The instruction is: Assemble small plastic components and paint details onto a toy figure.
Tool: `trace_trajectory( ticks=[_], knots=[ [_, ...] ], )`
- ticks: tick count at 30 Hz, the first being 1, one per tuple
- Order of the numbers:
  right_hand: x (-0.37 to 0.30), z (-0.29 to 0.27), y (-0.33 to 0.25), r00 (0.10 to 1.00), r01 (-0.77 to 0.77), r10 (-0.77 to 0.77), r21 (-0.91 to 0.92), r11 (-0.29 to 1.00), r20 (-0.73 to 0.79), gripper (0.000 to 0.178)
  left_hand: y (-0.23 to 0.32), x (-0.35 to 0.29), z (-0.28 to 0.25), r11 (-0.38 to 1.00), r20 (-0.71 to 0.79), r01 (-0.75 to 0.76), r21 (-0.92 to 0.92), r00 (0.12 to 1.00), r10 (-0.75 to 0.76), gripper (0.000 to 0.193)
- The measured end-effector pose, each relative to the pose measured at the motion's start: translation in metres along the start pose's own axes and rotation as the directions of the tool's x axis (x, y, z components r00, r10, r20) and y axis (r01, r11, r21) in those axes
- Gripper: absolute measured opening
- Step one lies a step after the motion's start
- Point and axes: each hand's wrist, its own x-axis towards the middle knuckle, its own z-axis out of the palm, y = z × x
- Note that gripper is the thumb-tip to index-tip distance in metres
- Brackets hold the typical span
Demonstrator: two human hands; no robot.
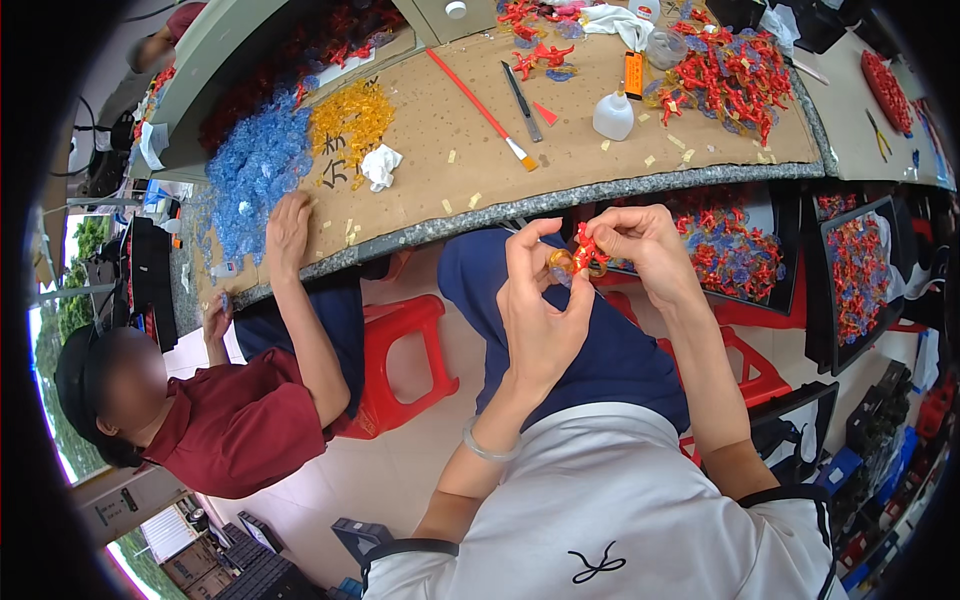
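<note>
White cloth of the person's shirt [620, 510] fills the lower edge, and above it both bare hands are raised over the lap. A small red plastic figure [588, 250] is pinched between the thumb and fingertips of the right hand [645, 250], while the left hand [540, 305] is closed with its thumb and forefinger around a small amber ring-shaped piece [560, 262] held against the figure; the other left fingers are spread upward. Both pieces are held in mid-air, well short of the cardboard-covered table [560, 150]. A slip could be judged likely, since the parts are tiny and gripped only at the fingertips, and anything dropped would fall past the blue trousers to the floor beside the red stool [400, 350]. A thin limb of the figure could also be snapped if the pieces were pressed together askew. Black trays [870, 270] below the table edge are seen to hold heaps of red and clear bluish figures (the tray nearest the right hand included). On the table, loose piles of blue pieces [255, 170] and of yellow pieces [352, 120] are spread, with a small white bottle [613, 115] and a red-handled brush [485, 112] nearby. A co-worker's hand [288, 225] is rested beside the blue pile.
</note>
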Motion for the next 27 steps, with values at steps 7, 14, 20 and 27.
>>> trace_trajectory(
  ticks=[7,14,20,27],
  knots=[
    [-0.0014,0.0004,-0.0052,1.0,-0.019,0.019,0.001,1.0,0.002,0.011,-0.0042,-0.0003,-0.0003,0.993,0.022,0.057,-0.108,0.998,-0.054,0.047],
    [-0.0012,-0.0009,-0.0077,1.0,0.003,-0.003,-0.006,1.0,0.016,0.012,-0.0035,0.0041,-0.0072,0.808,0.163,0.335,-0.486,0.942,-0.292,0.046],
    [-0.0005,-0.0025,-0.0065,1.0,-0.016,0.016,0.016,1.0,0.023,0.012,-0.0048,0.0045,-0.0088,0.77,0.212,0.397,-0.5,0.918,-0.336,0.042],
    [-0.0004,-0.0045,-0.0059,0.999,0.002,-0.002,0.003,1.0,0.034,0.013,-0.0038,0.0031,-0.0032,0.867,0.124,0.289,-0.406,0.957,-0.26,0.043]
  ],
)
